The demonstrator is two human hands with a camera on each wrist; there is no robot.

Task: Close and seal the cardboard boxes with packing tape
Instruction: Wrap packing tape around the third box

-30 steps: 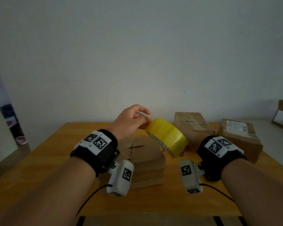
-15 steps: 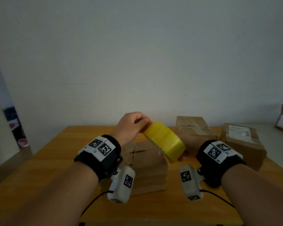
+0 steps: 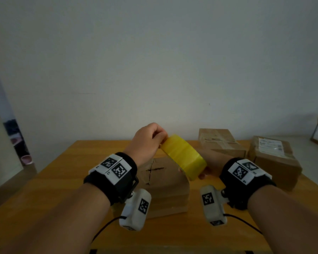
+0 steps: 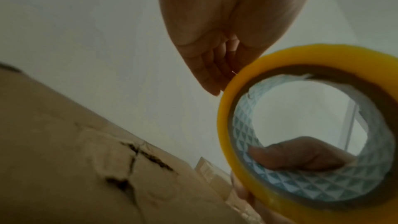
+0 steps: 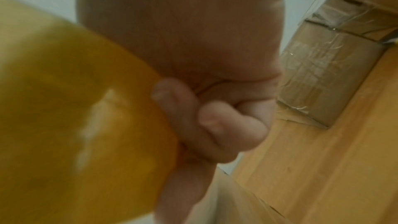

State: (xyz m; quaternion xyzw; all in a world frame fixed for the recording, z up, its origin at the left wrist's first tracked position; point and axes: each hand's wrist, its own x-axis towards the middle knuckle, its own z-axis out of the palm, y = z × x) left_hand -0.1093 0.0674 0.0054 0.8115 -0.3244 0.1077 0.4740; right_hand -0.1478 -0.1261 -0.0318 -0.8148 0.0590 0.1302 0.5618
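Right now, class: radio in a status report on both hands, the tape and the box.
Right hand grips tape roll. Left hand picks at its rim. Front box untaped. Nothing obstructing.

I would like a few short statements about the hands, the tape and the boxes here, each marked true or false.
1. The right hand holds the yellow roll of packing tape. True.
2. The roll rests flat on the wooden table. False: it is held up above the nearest brown cardboard box.
3. The left hand touches the roll's upper edge with its fingertips. True.
4. Only one box is on the table. False: at least three are.
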